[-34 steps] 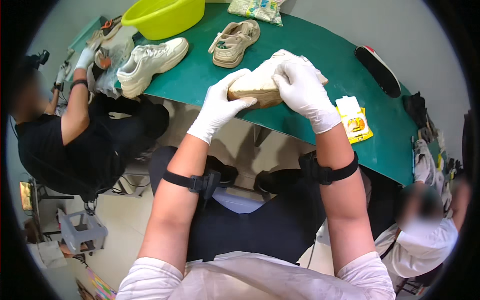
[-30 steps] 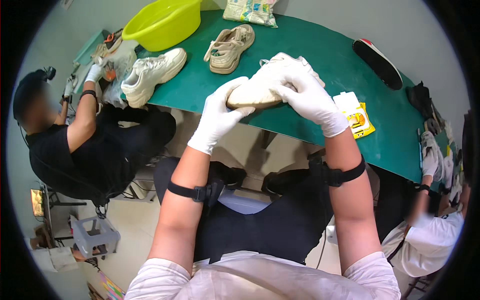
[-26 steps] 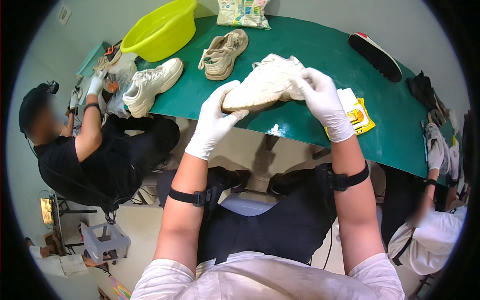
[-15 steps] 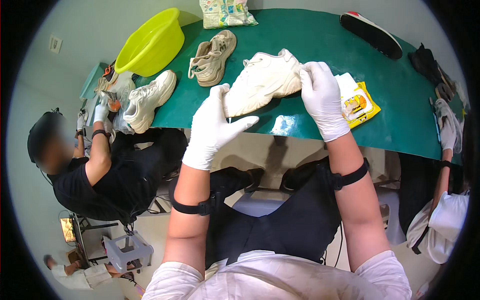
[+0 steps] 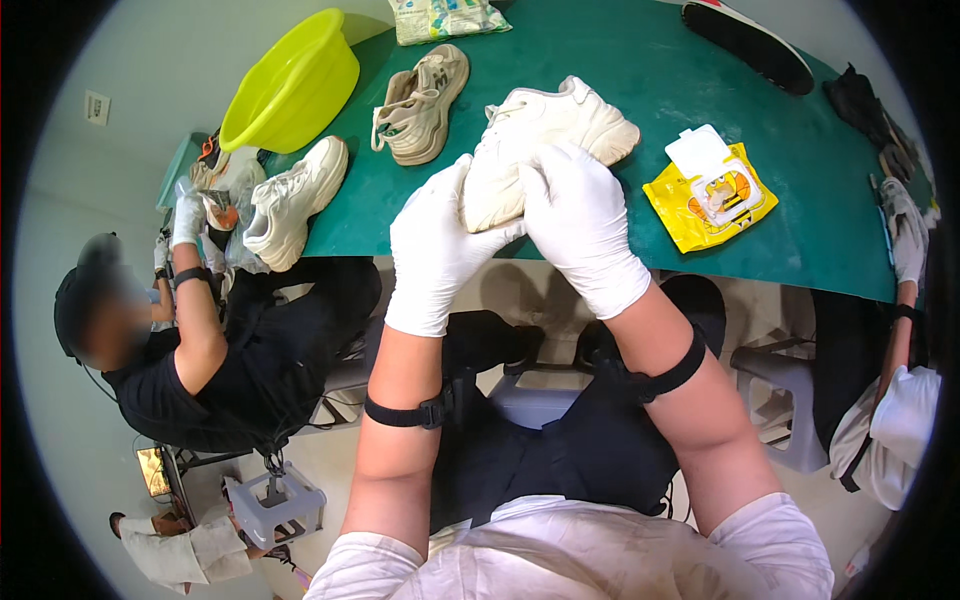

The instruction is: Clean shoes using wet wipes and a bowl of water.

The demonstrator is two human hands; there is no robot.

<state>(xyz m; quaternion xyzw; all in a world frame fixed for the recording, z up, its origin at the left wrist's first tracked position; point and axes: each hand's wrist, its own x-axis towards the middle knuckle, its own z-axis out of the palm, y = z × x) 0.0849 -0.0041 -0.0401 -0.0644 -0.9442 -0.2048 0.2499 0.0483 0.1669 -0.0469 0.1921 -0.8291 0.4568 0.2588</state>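
Observation:
A white chunky-soled sneaker is held just above the near edge of the green table, its toe toward me and to the left, its heel to the far right. My left hand, in a white glove, grips the toe end, thumb beneath it. Against the near side of the shoe, close to the toe, rests my white-gloved right hand. Its fingers are bent and closed; whether they pinch something white is hidden. Right of that hand lies a yellow wipes pack, its white lid flipped up.
Another white sneaker and a beige sneaker stand on the green table. Beyond are a yellow-green basin, a plastic package and a dark-soled shoe. A co-worker sits left; another's gloved hand shows at right.
My right hand has left the heel and come left and nearer, to the shoe's side by the toe. The left hand has closed round the toe. The view has shifted slightly.

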